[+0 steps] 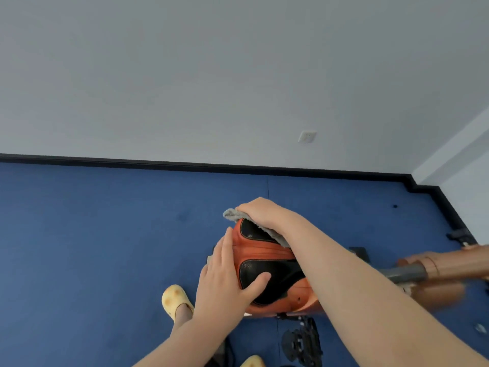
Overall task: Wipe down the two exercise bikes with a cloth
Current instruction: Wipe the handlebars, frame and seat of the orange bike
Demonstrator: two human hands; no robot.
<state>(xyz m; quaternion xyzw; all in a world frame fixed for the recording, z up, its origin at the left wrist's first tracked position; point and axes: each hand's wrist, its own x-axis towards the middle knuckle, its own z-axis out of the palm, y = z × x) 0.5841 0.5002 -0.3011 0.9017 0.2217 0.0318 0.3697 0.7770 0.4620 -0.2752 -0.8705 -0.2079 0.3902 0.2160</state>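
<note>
- Exercise bike saddle: orange with two black perforated panels, centre of view above the blue floor; orange frame runs off to the right, blurred.
- Cloth: grey, lying on the saddle's far edge.
- Right hand: presses the cloth down, fingers curled over it.
- Left hand: fingers straight along the saddle's left side, thumb on the near black panel.
- Black pedal: below the saddle.

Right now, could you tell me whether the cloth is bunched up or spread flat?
Bunched: the cloth sits crumpled under the right hand on the saddle, one rumpled end sticking out.
</note>
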